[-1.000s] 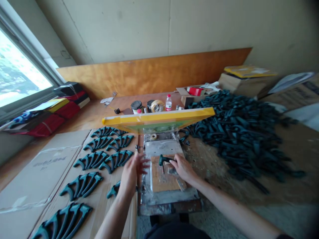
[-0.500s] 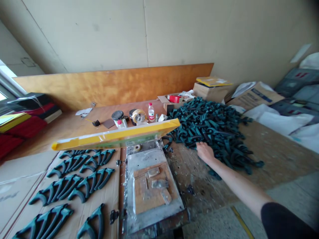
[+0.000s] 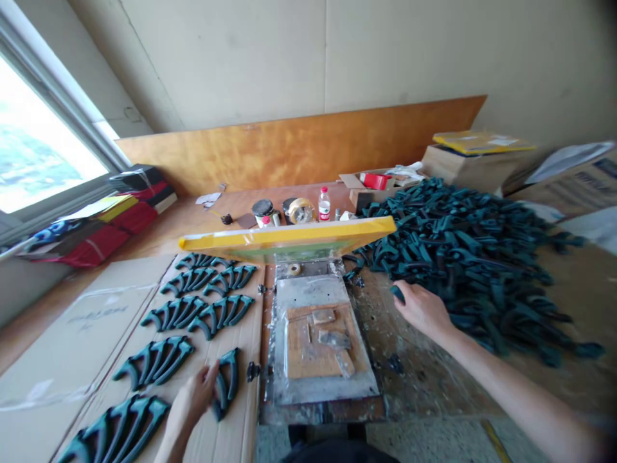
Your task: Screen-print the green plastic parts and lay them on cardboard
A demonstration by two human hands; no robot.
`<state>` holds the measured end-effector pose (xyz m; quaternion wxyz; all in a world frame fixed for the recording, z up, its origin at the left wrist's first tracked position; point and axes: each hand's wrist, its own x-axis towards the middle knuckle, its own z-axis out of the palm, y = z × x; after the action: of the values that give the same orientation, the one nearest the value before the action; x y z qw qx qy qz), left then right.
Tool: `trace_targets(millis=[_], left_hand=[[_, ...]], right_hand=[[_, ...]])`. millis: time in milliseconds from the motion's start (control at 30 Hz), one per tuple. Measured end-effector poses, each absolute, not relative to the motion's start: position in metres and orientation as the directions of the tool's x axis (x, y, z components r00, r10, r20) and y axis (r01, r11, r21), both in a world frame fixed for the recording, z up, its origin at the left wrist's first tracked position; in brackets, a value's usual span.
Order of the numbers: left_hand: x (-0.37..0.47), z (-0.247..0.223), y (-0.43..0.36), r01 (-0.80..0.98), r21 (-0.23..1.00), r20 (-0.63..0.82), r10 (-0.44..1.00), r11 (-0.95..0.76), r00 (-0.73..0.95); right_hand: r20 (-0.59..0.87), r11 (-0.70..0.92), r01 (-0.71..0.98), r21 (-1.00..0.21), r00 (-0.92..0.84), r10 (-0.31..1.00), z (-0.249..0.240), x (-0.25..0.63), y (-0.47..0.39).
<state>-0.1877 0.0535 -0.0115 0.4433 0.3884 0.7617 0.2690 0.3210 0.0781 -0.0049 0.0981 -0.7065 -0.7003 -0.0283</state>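
My right hand (image 3: pixel 424 312) is closed around a dark green curved plastic piece (image 3: pixel 398 294), which looks like a handle; only its end shows past the fingers. It is just left of a big heap of the same pieces (image 3: pixel 463 238). My left hand (image 3: pixel 195 395) is over the cardboard, its fingers bent together at the left side of a small group of curved pieces (image 3: pixel 232 373). It appears to grip the nearest one. More pieces stand in fanned, overlapping rows (image 3: pixel 157 363) on the cardboard sheet (image 3: pixel 110 321).
A printing screen frame with yellow tape (image 3: pixel 289 238) is tilted up behind a metal base plate (image 3: pixel 325 392), which bears a wooden block (image 3: pixel 299 366). Behind are a bottle (image 3: pixel 324 204), a tape roll (image 3: pixel 301 211) and boxes (image 3: pixel 456 167). Red stacks (image 3: pixel 96 244) line the window side.
My right hand has come away from the heap with a piece in it. My left hand has come into view at the small group. The view has swung left.
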Motion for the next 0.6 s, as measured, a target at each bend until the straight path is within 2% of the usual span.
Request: trace_targets(millis=[100, 133, 167, 267, 367, 500, 600], left_hand=[[-0.17, 0.018, 0.074, 0.524, 0.76, -0.258, 0.918, 0.385, -0.301], [-0.157, 0.033, 0.085, 0.533, 0.802, -0.15, 0.954, 0.27, -0.259], [-0.142, 0.05, 0.096, 0.466, 0.871, -0.048, 0.971, 0.155, -0.233], [-0.099, 0.104, 0.125, 0.152, 0.979, 0.173, 0.954, -0.139, -0.243], [-0.077, 0.141, 0.14, -0.088, 0.941, 0.287, 0.909, -0.326, -0.303], [-0.082, 0.146, 0.133, -0.12, 0.949, 0.248, 0.925, -0.292, -0.289], [-0.101, 0.127, 0.103, -0.048, 0.987, 0.14, 0.958, -0.156, -0.251]], right_hand=[[0.177, 0.24, 0.816, -0.526, -0.171, 0.969, -0.01, 0.261, 0.065], [0.183, 0.293, 0.739, -0.607, -0.229, 0.956, -0.014, 0.243, 0.062], [0.195, 0.337, 0.684, -0.647, -0.279, 0.94, -0.019, 0.227, 0.06], [0.241, 0.463, 0.644, -0.609, -0.406, 0.882, -0.041, 0.193, 0.059], [0.282, 0.536, 0.711, -0.455, -0.456, 0.844, -0.06, 0.177, 0.063], [0.318, 0.588, 0.761, -0.275, -0.505, 0.802, -0.068, 0.172, 0.062], [0.302, 0.54, 0.794, -0.28, -0.461, 0.834, -0.065, 0.184, 0.06]])
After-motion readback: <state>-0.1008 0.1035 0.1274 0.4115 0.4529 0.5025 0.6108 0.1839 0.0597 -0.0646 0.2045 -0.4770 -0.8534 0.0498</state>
